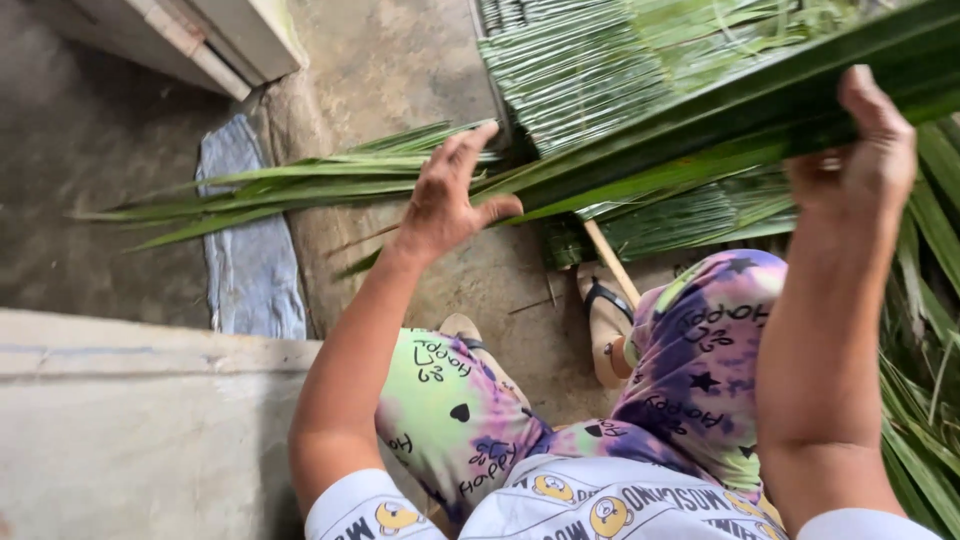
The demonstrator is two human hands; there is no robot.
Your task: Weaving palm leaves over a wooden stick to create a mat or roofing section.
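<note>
Palm fronds point(640, 165), long, green and bundled together, stretch across the upper part of the view from the right edge down to tapered tips at the left, held above a concrete floor point(400, 60). The person's right hand point(860, 150) is clenched around the thick end of the bundle at the upper right, its thumb up over the leaves. The left hand point(450, 195) rests against the bundle near its middle with the fingers point(470, 145) spread and released, laid on the leaves rather than closed around them. Behind the bundle lies a mat of woven palm strips point(570, 70), and more loose leaves point(930, 400) hang along the right edge. Below, the person's knees in purple-and-green patterned trousers point(690, 370) show, with a sandalled foot point(605, 320) on the floor between them. A grey-blue cloth point(245, 250) lies on the floor at the left, beside a pale concrete ledge point(130, 420).
</note>
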